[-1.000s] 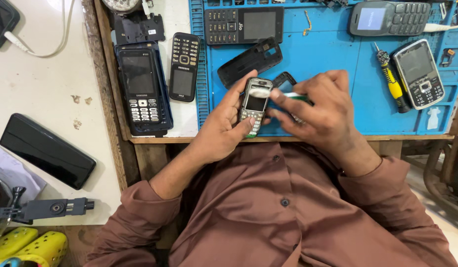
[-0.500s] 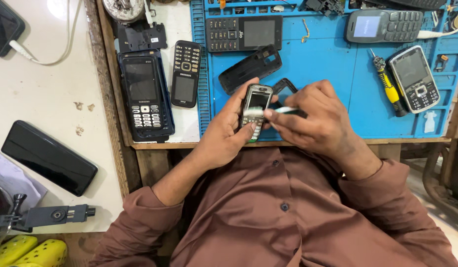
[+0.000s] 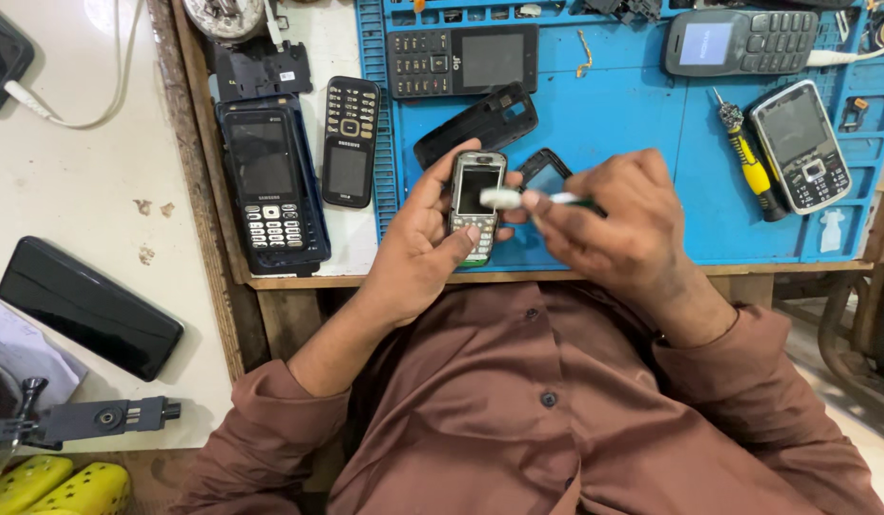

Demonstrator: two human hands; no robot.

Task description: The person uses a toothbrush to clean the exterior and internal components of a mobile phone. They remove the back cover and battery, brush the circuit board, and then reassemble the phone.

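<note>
- Head view: the left hand (image 3: 418, 253) clasps a small silver keypad phone (image 3: 474, 204) above the blue work mat (image 3: 633, 114), near its front edge.
- The right hand (image 3: 628, 224) pinches a white-tipped tool (image 3: 504, 198) across the phone's screen.
- A black back cover (image 3: 477, 122) lies just behind; a yellow screwdriver (image 3: 747, 162) sits to the right.

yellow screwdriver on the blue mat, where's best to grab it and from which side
Probably by the yellow-and-black handle of the yellow screwdriver, coming from above with thumb and fingers across its width. It lies flat on the blue mat, tip toward the far edge, close beside the silver phone, so a side approach looks cramped.
</note>
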